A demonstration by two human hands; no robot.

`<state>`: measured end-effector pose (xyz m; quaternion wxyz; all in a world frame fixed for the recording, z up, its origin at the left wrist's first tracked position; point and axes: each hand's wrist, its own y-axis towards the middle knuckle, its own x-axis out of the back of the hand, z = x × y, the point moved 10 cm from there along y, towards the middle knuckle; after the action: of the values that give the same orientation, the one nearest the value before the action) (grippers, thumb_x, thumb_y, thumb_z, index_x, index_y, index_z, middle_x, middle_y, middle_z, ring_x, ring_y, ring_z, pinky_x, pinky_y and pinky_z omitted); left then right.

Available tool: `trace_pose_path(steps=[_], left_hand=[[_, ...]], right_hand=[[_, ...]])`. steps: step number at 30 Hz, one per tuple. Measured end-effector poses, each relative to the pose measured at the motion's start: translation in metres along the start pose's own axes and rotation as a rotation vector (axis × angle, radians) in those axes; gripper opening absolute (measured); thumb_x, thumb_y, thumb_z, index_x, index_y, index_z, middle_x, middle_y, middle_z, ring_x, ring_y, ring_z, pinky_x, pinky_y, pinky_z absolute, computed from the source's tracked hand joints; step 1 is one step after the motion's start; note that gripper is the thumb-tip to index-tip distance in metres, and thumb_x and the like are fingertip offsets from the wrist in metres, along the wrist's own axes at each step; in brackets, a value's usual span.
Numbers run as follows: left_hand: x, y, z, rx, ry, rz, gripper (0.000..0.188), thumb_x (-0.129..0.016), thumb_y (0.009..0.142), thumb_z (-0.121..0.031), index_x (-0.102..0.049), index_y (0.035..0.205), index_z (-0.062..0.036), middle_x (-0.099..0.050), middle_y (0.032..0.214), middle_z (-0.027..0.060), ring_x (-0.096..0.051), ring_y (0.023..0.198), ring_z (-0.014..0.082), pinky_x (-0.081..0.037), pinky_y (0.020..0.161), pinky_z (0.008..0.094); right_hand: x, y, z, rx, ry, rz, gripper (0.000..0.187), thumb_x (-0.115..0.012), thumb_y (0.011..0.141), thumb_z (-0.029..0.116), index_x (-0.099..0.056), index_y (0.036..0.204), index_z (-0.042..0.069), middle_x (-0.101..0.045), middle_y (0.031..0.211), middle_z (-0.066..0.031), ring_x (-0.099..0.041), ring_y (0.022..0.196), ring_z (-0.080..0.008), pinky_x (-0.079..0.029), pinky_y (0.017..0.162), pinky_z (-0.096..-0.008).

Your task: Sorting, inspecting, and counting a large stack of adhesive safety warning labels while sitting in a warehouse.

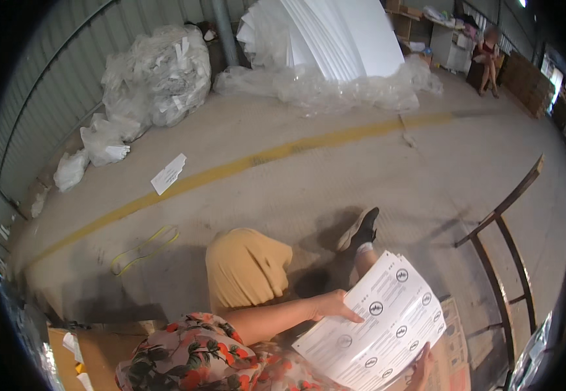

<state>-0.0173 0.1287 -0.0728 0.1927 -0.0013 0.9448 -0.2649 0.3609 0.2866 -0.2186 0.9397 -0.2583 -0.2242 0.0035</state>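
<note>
A stack of white printed sheets (387, 326) with black round emblems lies tilted over my lap at the lower right. My left hand (337, 306) grips its left edge, thumb on the top sheet and the other fingers hidden beneath. At the lower right edge of the stack is my right hand (421, 369), its fingers curled against the paper and partly cut off by the rim of the picture. Under and beside the sheets shows a brown cardboard box (453, 345) with printed sides.
A dark chair-like frame (501, 260) stands at the right. On the floor lie a yellow strap loop (145, 251) and a torn white sheet (169, 174). Clear plastic bags (159, 75) and large white boards (341, 39) stand behind. A person (487, 62) sits far right.
</note>
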Motion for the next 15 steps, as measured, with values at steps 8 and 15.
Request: trace_pose_path(steps=[8,15], left_hand=[[0.011,-0.001,-0.018,0.002,-0.065,-0.072,0.033,-0.073,0.071,-0.005,-0.063,0.1,0.0068,-0.066,0.093,0.0114,-0.063,0.078,0.0151,-0.053,0.07,0.0303],[0.001,0.003,-0.017,-0.01,-0.137,-0.011,0.034,-0.064,0.08,-0.005,-0.057,0.112,0.0047,-0.063,0.106,0.0106,-0.061,0.093,0.0147,-0.049,0.081,0.0282]], right_hand=[[0.009,-0.014,0.059,0.464,-0.599,-0.469,0.062,-0.06,0.083,0.044,-0.052,0.116,-0.008,-0.057,0.11,-0.025,-0.055,0.101,-0.0342,-0.042,0.088,-0.0387],[-0.119,-0.23,0.217,0.92,-0.358,0.028,0.064,-0.075,0.072,0.033,-0.047,0.121,0.002,-0.048,0.117,-0.0241,-0.047,0.107,-0.0388,-0.039,0.093,-0.0444]])
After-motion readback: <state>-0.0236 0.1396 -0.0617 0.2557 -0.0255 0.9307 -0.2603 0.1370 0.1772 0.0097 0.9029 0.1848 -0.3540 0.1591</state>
